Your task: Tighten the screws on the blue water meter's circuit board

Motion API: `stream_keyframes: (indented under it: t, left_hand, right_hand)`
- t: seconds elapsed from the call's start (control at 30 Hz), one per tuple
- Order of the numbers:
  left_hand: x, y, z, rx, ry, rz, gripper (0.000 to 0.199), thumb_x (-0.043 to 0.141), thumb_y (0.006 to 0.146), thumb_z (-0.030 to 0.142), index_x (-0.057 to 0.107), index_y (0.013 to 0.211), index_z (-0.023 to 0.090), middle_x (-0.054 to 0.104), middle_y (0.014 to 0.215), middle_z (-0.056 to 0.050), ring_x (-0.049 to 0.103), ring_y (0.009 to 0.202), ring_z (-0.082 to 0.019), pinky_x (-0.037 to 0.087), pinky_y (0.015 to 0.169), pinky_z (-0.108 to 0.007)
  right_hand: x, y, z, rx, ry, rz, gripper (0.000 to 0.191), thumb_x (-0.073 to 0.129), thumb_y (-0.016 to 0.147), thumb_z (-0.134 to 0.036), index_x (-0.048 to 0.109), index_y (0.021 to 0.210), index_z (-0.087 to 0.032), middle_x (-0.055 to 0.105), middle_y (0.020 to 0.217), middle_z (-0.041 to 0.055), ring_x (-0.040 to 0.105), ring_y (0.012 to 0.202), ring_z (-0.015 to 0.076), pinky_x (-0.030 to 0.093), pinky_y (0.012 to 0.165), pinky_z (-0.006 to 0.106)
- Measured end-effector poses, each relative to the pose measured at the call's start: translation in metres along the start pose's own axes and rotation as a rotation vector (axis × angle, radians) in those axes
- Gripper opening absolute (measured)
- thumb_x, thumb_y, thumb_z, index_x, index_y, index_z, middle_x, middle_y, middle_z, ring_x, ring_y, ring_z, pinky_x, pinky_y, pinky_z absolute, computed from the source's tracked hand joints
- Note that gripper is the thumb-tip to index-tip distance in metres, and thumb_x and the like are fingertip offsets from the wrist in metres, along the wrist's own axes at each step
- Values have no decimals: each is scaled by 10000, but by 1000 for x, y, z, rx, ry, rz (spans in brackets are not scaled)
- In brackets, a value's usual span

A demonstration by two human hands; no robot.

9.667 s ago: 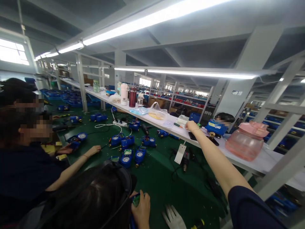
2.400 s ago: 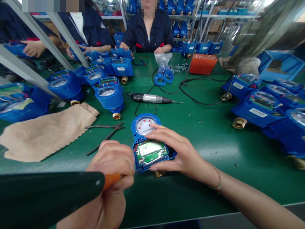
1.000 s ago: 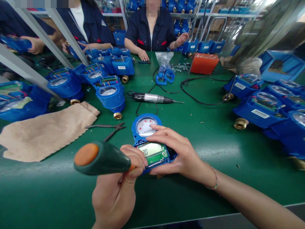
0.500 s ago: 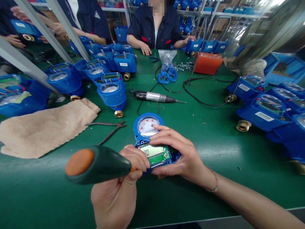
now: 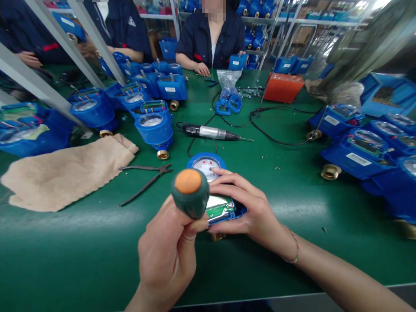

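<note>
A blue water meter (image 5: 206,167) sits in my right hand (image 5: 250,208), near me in the middle of the green bench (image 5: 81,247). It lies flat, with its round dial far from me and its green circuit board (image 5: 221,210) close to me. My right fingers (image 5: 234,184) curl over the meter and grip it. My left hand (image 5: 165,255) is closed tight around a fat green screwdriver with an orange end (image 5: 190,193). Its thin silver shaft (image 5: 219,216) lies over the board, but I cannot tell if it touches. To the left are a soft tan cloth (image 5: 65,173) and black pliers (image 5: 146,177). Farther off lie a silver electric screwdriver (image 5: 208,132), more blue meters (image 5: 153,130), an orange box (image 5: 282,88), and a clear plastic bag (image 5: 227,82). Across the bench, a co-worker (image 5: 211,39) holds a blue part (image 5: 237,62).
</note>
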State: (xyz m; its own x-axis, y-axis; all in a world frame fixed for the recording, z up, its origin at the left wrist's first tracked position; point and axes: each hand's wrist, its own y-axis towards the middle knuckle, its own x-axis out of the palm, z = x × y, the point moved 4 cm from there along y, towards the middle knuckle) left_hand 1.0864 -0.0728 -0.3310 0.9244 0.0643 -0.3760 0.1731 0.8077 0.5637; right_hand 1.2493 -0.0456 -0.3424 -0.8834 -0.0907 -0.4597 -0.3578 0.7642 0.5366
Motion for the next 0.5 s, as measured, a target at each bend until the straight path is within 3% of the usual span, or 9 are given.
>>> stream_keyframes:
  t: [0.2,0.5]
  left_hand:
    - [-3,-9,-3,-21,18,110,161,546,866,56,615,880,200,653,773,-16,615,715,-168,499,694,-358]
    - [-3,-6,3,-39,50,172,139,546,870,90,614,850,210,629,769,-14,625,727,-181,520,694,-393]
  right_hand:
    - [1,0,-2,18,-12,-4,551,846,685,-347,637,1166,-178,617,1183,98,518,1246,258,432,1094,411]
    - [2,0,-2,2,-13,8,531,838,697,-351,652,1156,-160,610,1166,104,516,1241,259,429,1093,404]
